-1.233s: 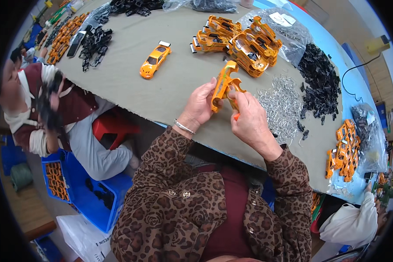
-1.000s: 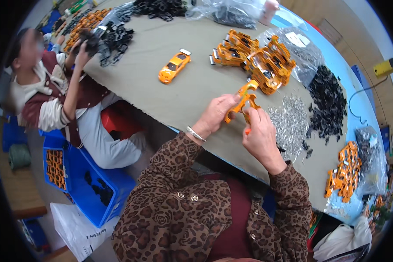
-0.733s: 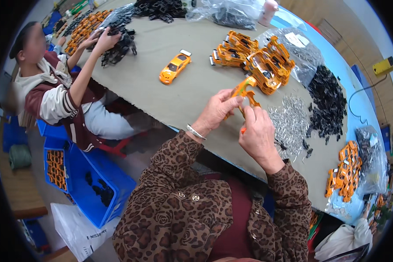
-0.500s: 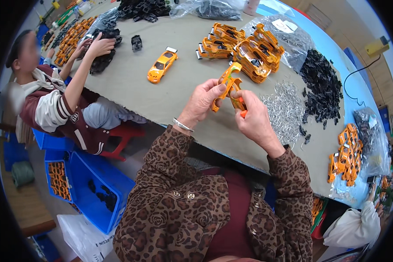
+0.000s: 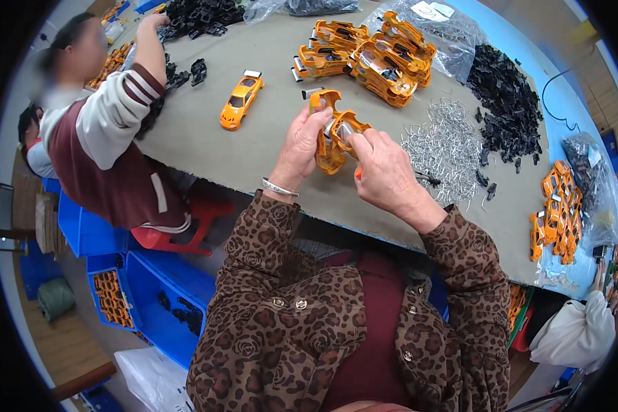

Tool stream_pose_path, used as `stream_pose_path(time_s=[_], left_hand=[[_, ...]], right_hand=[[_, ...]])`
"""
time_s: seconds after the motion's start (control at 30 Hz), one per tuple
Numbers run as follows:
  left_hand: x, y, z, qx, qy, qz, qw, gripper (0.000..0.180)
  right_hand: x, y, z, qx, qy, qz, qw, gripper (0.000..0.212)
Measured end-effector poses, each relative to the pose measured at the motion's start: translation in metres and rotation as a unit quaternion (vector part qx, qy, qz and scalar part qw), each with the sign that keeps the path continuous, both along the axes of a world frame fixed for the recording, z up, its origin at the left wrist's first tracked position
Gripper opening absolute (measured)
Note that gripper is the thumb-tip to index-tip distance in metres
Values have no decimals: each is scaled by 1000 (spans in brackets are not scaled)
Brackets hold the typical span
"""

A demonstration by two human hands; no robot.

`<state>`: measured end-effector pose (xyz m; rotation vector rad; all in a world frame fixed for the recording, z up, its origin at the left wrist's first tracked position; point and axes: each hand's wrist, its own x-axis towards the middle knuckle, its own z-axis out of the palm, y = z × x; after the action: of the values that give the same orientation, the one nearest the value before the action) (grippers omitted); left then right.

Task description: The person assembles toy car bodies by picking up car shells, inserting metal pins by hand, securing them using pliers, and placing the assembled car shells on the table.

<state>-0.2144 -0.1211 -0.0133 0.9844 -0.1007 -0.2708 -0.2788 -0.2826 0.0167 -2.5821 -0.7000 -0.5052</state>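
An orange toy car body shell (image 5: 328, 156), tilted with its hollow inside showing, is in my left hand (image 5: 296, 145), thumb and fingers closed on its edge. My right hand (image 5: 386, 172) is closed, its fingertips pressed to the shell's side. A small orange-red tip shows under that hand; what it belongs to is hidden. Just beyond my hands lie several stacked orange car shells (image 5: 388, 65), some overturned. An orange toy car (image 5: 241, 101) with a white rear wing stands upright to the left. Loose thin silver metal pieces (image 5: 443, 141) are heaped right of my right hand.
Small black parts (image 5: 505, 103) form a pile at the right; more orange cars (image 5: 557, 216) lie near the right edge. Clear plastic bags (image 5: 446, 34) rest behind. A co-worker (image 5: 103, 137) sits at the left, by blue bins (image 5: 165, 295). Black parts (image 5: 202, 17) lie at the far left.
The shell has turned in my left hand, showing more of its inside. My right hand has shifted slightly left. The co-worker's arm now reaches to the far black pile.
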Motion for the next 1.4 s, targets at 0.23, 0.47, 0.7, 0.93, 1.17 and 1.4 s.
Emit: stream_pose_path(time_s=[0.23,0.47,0.7,0.93,1.17,1.4], left_hand=[[6,8,-9,-74,-30,-75,994,41],[1,14,11,20,-146,-83,986,53],[-5,5,8,16,-194,-30,980,59],[8,20,6,-35,-154,-114,981,48],[4,41,-5,-113,-2,-84,990,28],[-14,35,20,-181,-1,-101,978,24]], right_hand=[[-2,3,-1,-40,-68,30,996,32],[-2,6,-3,-34,-96,47,994,30],[-6,15,-6,-29,-126,34,991,34],[1,8,-2,68,-66,43,995,41],[12,-14,31,145,53,137,978,34],[12,-38,36,348,266,135,889,30]])
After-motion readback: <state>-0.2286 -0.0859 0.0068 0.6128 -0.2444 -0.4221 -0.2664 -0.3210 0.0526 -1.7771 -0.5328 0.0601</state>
